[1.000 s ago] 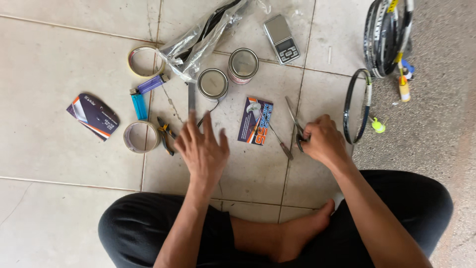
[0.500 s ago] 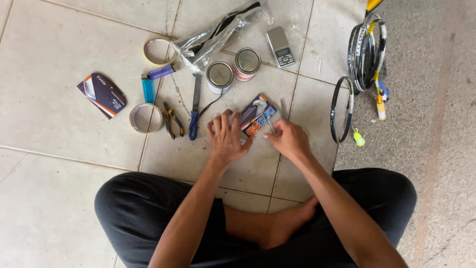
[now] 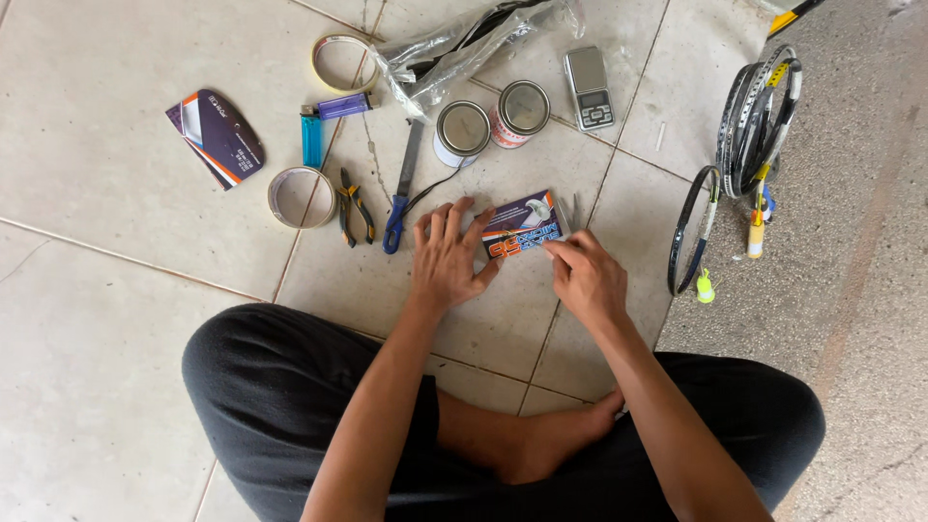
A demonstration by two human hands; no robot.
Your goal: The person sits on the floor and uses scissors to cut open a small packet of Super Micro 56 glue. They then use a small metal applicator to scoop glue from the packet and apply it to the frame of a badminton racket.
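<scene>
A person sits cross-legged on a pale tiled floor, both hands on a small flat rectangular packet printed in blue, orange and white that lies on the tile just ahead of the knees. The left hand rests palm down with fingers spread, its fingertips pressing the packet's near-left edge. The right hand has its fingers curled, thumb and forefinger pinched at the packet's right corner.

Just beyond the packet stand two round silver-lidded tins, touching each other, with a small grey pocket scale beside them and a crumpled clear plastic sleeve behind. To the left lie a blue-handled flat metal file, yellow-and-black pliers, a blue lighter, a purple lighter, two rolls of tape and a dark curved card package. At right, several badminton racket frames lie stacked where tile meets rough concrete.
</scene>
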